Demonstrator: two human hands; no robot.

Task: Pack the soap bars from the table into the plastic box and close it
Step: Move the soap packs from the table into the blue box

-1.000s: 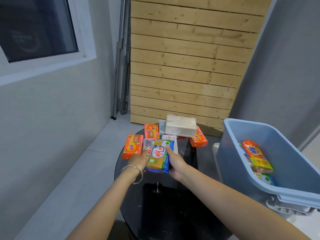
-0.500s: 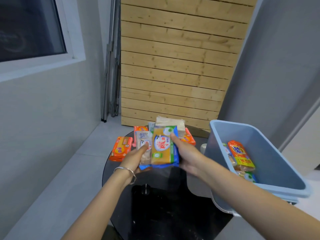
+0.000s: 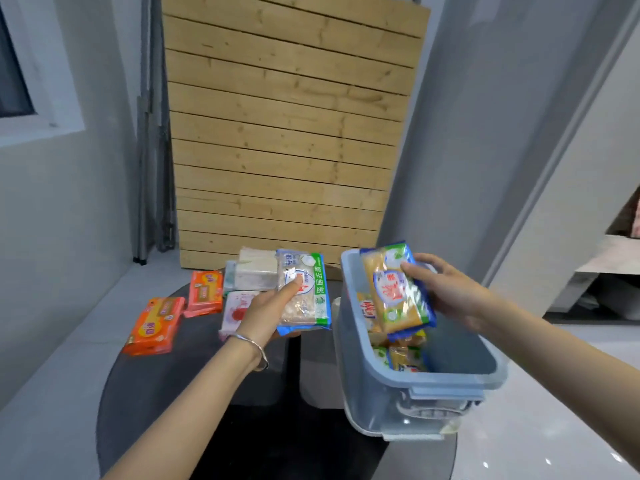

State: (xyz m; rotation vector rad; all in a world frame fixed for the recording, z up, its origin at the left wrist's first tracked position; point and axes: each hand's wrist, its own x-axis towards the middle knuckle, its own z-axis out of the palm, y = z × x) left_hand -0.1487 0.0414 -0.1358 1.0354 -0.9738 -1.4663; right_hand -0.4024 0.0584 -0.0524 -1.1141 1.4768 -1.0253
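Soap packs (image 3: 405, 356) in blue box (image 3: 436, 381); yellow pack (image 3: 394, 292) in right hand (image 3: 446, 289) above, green-edged pack (image 3: 308, 296) in left hand (image 3: 270, 306).

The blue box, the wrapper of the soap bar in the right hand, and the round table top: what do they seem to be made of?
Blue box: moulded plastic, smooth and semi-matte, with a small highlight on the wall.
Wrapper of the yellow soap bar in the right hand: thin glossy plastic film, showing glare and crinkles.
Table top: probably dark glass, since it is glossy and reflective.
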